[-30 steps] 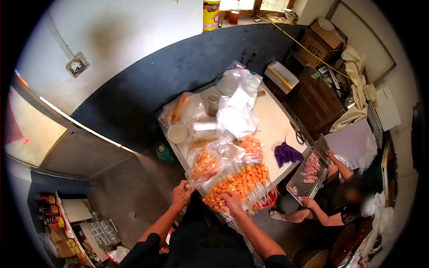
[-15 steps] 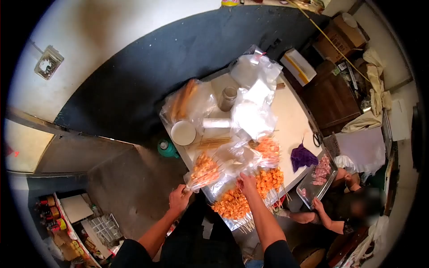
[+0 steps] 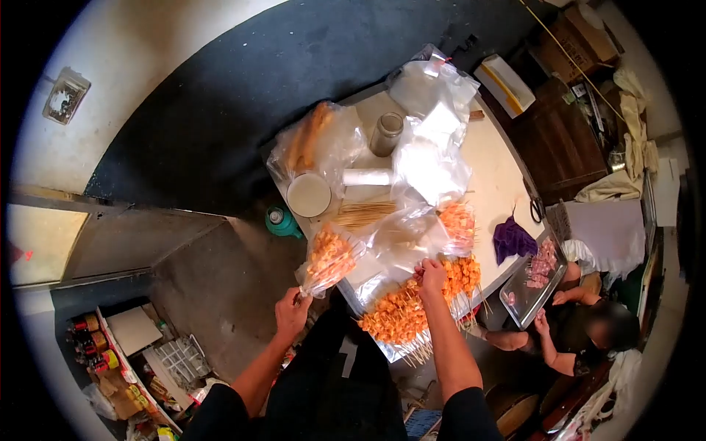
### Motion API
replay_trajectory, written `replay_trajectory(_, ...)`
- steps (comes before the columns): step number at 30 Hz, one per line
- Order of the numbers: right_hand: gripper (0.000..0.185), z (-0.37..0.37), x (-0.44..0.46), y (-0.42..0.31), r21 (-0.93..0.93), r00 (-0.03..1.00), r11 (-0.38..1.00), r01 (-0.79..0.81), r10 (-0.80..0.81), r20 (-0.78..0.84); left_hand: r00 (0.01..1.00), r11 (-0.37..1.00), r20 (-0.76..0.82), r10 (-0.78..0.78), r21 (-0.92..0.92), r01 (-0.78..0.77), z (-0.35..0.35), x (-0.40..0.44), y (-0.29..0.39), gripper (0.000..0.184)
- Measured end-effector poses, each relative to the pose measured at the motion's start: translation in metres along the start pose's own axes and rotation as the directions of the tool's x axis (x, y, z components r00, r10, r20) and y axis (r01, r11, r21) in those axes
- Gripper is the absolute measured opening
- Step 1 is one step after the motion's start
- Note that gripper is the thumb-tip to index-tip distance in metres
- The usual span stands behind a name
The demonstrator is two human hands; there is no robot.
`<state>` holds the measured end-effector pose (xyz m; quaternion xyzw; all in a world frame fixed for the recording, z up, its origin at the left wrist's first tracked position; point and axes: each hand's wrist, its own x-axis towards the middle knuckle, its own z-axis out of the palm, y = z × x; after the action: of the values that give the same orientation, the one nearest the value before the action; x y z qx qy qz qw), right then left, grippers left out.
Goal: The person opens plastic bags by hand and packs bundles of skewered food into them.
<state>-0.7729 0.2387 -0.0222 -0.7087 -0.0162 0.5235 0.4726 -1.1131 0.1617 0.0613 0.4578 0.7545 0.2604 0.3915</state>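
My left hand [image 3: 292, 312], closed at the table's near left corner, grips the lower end of a clear plastic bag of meat skewers [image 3: 329, 257]. The orange meat pieces show through the plastic. My right hand [image 3: 432, 278] is over a pile of orange meat skewers [image 3: 397, 312], its fingers pinched near the edge of a loose clear plastic bag [image 3: 401, 235]. What lies between those fingertips is too small to make out. The pile rests on a foil-like silvery sheet, sticks pointing towards me. More bagged meat skewers [image 3: 457, 224] lie beyond my right hand.
Bare wooden skewers [image 3: 362, 214], a white bowl [image 3: 309, 195], a jar [image 3: 386, 134] and plastic bags [image 3: 434, 162] stand farther back. A purple cloth [image 3: 513, 240] and scissors [image 3: 536, 212] lie right. Beside them, a seated person [image 3: 566, 338] holds a tray [image 3: 523, 299] with pink meat.
The view has shifted, so the table sits higher and farther right. My left hand and its bag have moved slightly left relative to the table; my right hand has moved right over the pile.
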Motion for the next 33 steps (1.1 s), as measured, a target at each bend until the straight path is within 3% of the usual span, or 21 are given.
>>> replay_trajectory(2,0.011,-0.007,-0.015,-0.014,0.075,0.991,0.997,-0.004,0.014,-0.133,0.999,1.000,-0.035,-0.021,-0.010,0.021,0.006,0.001,-0.006,0.025)
replay_trajectory(4,0.011,-0.021,-0.034,-0.027,0.060,0.990,0.996,0.060,-0.052,-0.129,0.999,1.000,-0.042,0.020,-0.014,-0.021,0.011,0.004,-0.011,0.025)
replay_trajectory(7,0.010,-0.047,-0.069,-0.053,0.015,0.933,0.941,0.339,-0.334,-0.133,0.998,0.997,-0.030,0.059,-0.045,-0.060,0.024,0.010,-0.006,0.024)
replay_trajectory(10,0.010,-0.065,-0.110,-0.072,0.004,0.885,0.908,0.419,-0.408,-0.225,0.996,0.991,-0.007,0.090,-0.097,-0.090,0.046,0.024,-0.009,0.022)
replay_trajectory(14,0.010,-0.085,-0.157,-0.073,-0.071,0.865,0.894,0.443,-0.447,-0.228,0.996,0.986,-0.015,0.090,-0.139,-0.091,0.076,0.041,0.016,0.021)
replay_trajectory(16,0.010,-0.088,-0.180,-0.067,-0.218,0.854,0.864,0.454,-0.491,-0.170,0.984,0.970,-0.055,0.170,-0.164,-0.177,0.109,0.054,-0.004,0.021)
replay_trajectory(20,0.014,-0.100,-0.209,-0.042,-0.200,0.920,0.914,0.353,-0.378,-0.106,0.995,0.965,-0.029,0.098,-0.241,-0.102,0.146,0.074,0.002,0.024)
replay_trajectory(22,0.013,-0.102,-0.219,-0.032,-0.196,0.934,0.924,0.329,-0.349,-0.073,0.989,0.980,-0.056,0.134,-0.138,-0.141,0.162,0.081,-0.008,0.023)
replay_trajectory(24,0.012,-0.105,-0.228,-0.028,-0.189,0.948,0.934,0.302,-0.316,-0.047,0.995,0.983,0.039,0.089,-0.163,-0.082,0.168,0.088,-0.018,0.025)
replay_trajectory(26,0.014,-0.104,-0.234,-0.027,-0.186,0.958,0.940,0.285,-0.284,0.031,0.975,0.983,0.131,0.179,-0.073,-0.170,0.159,0.090,-0.013,0.026)
replay_trajectory(27,0.015,-0.103,-0.236,-0.029,-0.125,0.961,0.954,0.274,-0.268,0.065,0.953,0.943,0.184,0.239,0.191,-0.273,0.147,0.087,-0.007,0.027)
replay_trajectory(32,0.014,-0.108,-0.247,-0.046,-0.189,0.938,0.929,0.320,-0.282,0.202,0.936,0.912,0.128,0.327,0.216,-0.348,0.121,0.066,0.017,0.027)
replay_trajectory(33,0.013,-0.110,-0.250,-0.051,-0.189,0.927,0.926,0.328,-0.276,0.255,0.915,0.930,0.211,0.345,0.059,-0.364,0.115,0.053,0.038,0.026)
